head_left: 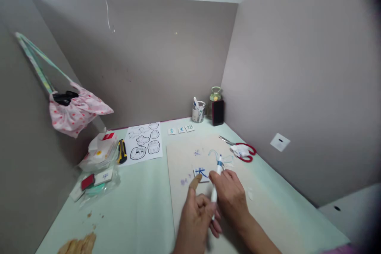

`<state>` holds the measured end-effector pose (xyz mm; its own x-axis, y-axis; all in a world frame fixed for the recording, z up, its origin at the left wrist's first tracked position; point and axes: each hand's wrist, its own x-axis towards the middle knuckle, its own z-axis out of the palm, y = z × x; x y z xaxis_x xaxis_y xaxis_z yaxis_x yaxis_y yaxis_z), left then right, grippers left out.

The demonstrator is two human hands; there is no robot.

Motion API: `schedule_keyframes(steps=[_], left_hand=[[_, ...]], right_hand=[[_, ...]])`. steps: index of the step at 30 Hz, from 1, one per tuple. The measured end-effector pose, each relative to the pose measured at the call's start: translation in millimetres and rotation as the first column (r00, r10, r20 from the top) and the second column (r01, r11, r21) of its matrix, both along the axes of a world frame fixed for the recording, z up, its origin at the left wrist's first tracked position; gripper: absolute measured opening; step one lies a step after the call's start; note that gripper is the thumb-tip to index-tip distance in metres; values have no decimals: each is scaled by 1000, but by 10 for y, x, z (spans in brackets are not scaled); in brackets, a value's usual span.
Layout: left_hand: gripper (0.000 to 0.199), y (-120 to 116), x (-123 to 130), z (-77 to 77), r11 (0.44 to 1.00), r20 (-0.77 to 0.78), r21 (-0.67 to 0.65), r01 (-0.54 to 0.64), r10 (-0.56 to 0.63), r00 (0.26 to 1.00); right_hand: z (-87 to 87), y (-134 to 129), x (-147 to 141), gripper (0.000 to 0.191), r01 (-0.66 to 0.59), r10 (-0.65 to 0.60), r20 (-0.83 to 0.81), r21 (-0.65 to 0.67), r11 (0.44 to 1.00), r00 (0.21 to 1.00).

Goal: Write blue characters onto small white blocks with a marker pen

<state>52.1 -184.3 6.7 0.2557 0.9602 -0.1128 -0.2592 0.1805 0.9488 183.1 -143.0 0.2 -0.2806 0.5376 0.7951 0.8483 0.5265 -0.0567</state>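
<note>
A white marker with a blue band [219, 165] slants between my hands, its dark tip pointing away from me. My right hand [230, 192] grips it from the right side. Lower down, the thumb and fingers of my left hand [196, 216] close round the marker's near end. The left index finger, with a tan covering on its tip, stretches out to the edge of a small white square [205, 179] bearing a blue handwritten character. That square lies on a beige board [178, 198] with blue and purple ink marks; the finger partly hides it.
Red-handled scissors [250, 151] lie at the right with crumpled white paper. Behind stand a pen jar [198, 113], a green-lidded bottle [215, 94] and a dark phone [218, 112]. On the left are a printed sheet [143, 154], a yellow-black cutter [122, 151], tissues [99, 152] and a red ink pad [87, 181].
</note>
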Motion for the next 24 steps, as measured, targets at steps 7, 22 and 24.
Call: schedule_keyframes(steps=[7, 22, 24], left_hand=[[50, -264, -100, 51, 987, -290, 157, -47, 91, 953], [69, -165, -358, 194, 997, -97, 63, -34, 40, 994], [69, -174, -358, 164, 998, -86, 47, -52, 56, 995]], right_hand=[[-34, 63, 120, 23, 81, -90, -237, -46, 996, 967], [459, -663, 161, 47, -464, -165, -790, -500, 732, 590], [419, -630, 146, 49, -481, -194, -802, -512, 712, 565]])
